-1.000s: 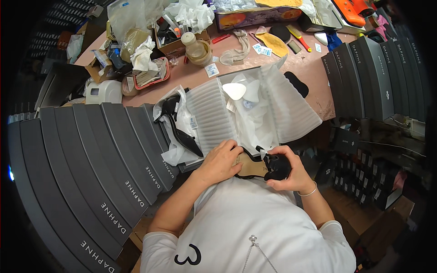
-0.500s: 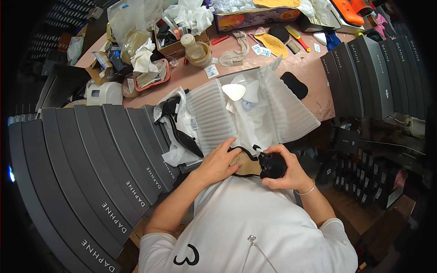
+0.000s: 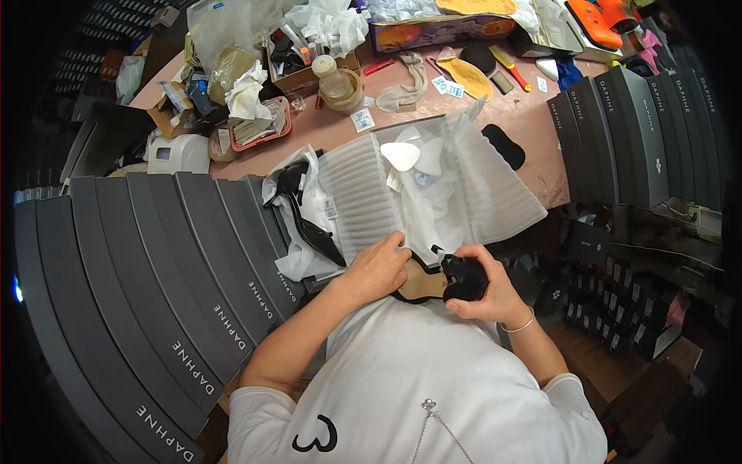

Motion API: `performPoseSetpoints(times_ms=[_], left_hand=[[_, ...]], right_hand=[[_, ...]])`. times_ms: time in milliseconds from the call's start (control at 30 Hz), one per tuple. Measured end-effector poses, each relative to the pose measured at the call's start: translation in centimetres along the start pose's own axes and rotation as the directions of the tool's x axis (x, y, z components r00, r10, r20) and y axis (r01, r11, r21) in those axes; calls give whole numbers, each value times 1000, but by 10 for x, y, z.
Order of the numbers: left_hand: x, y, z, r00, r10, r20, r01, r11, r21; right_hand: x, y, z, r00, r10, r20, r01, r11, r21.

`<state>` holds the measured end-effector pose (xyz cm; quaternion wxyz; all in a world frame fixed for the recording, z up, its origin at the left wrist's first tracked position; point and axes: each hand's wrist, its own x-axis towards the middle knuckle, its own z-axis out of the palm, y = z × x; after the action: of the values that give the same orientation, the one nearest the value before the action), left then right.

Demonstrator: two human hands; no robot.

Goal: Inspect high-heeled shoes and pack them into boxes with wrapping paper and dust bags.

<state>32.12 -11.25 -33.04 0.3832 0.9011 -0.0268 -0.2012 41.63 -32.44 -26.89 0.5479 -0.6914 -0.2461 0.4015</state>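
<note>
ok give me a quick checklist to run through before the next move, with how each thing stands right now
1. Left hand on the tan-and-black shoe: ok, it is at the shoe's left end.
2. Right hand has hold of the black item: ok, fingers and thumb are around it.
3. What the black item is: cannot tell, the hand covers part of it.
4. Other shoe set aside: ok, it lies on white paper left of the open box.
5. Padded wrap folded back: ok, spread to both sides.
6. Underside of the tan-and-black shoe: cannot tell, hidden.
</note>
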Motion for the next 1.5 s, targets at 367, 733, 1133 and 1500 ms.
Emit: performPoseSetpoints(times_ms=[367, 733, 1133, 1500], left_hand=[[-8, -9, 16, 992, 39, -122, -36, 999, 30], [-2, -2, 3, 991, -130, 13, 127, 985, 113], [6, -9, 15, 995, -98, 18, 96, 990, 102], [19, -28, 19, 989, -20, 148, -1, 990, 141]], right_hand=[[4, -11, 1, 1000, -26, 12, 28, 994, -108], [10, -8, 9, 998, -46, 53, 51, 993, -106], [14, 3, 8, 999, 47, 24, -47, 999, 5], [14, 1, 8, 989, 137, 55, -140, 988, 66]])
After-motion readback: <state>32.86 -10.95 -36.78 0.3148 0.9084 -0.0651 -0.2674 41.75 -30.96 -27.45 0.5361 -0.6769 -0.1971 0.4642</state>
